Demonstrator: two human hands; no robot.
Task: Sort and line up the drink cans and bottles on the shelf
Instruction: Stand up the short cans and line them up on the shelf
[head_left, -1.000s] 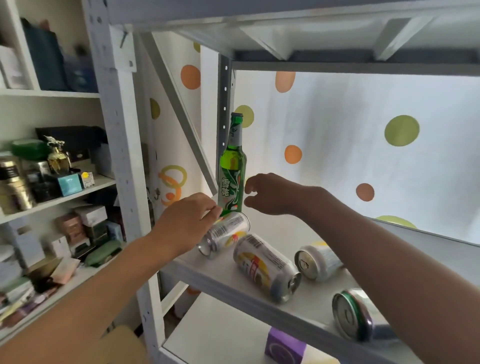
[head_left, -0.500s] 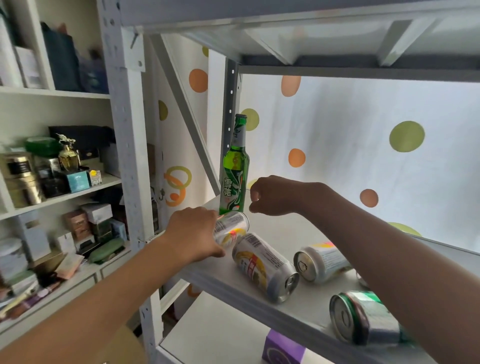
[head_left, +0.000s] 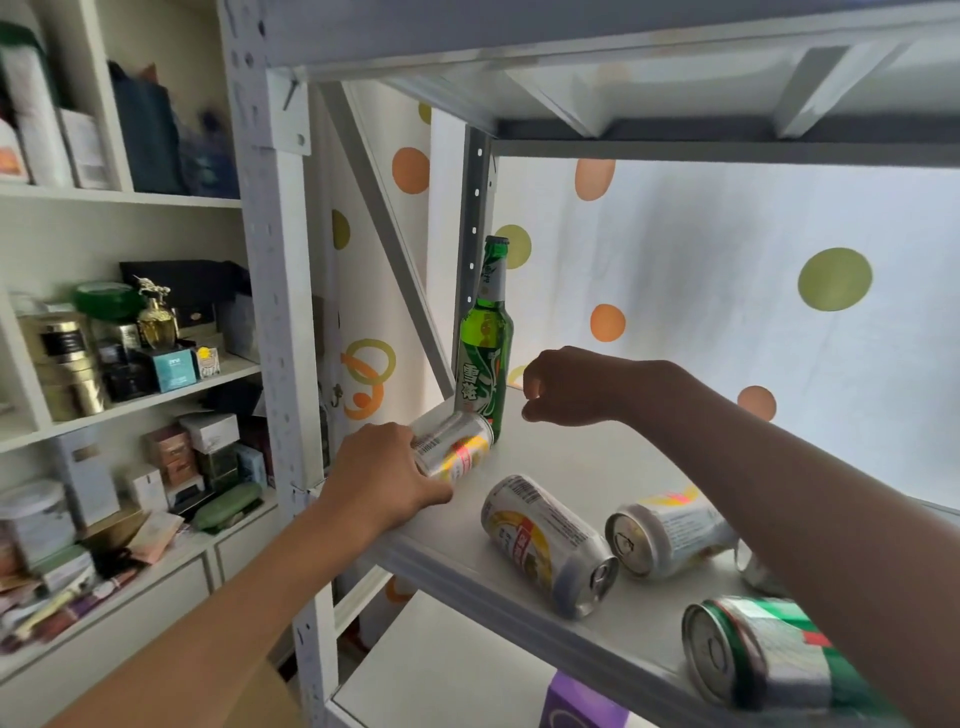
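Note:
A green beer bottle (head_left: 484, 358) stands upright at the back left corner of the white shelf (head_left: 561, 457). In front of it my left hand (head_left: 382, 475) grips a silver can with yellow and red print (head_left: 457, 447), lying on its side. My right hand (head_left: 566, 387) hovers just right of the bottle with curled fingers, holding nothing. Three more cans lie on their sides: a silver and yellow can (head_left: 545, 540), a pale can (head_left: 665, 535) and a green can (head_left: 758, 649). My right arm hides part of another can (head_left: 753, 569).
Grey metal uprights (head_left: 275, 312) and a diagonal brace (head_left: 384, 228) frame the shelf's left end. The upper shelf (head_left: 623, 47) hangs low overhead. A purple box (head_left: 576, 701) sits on the lower shelf. A cabinet (head_left: 119, 405) with boxes and jars stands at the left.
My left hand has closed round the silver can by the bottle and tilted its far end up a little. My right hand stayed beside the bottle with curled fingers.

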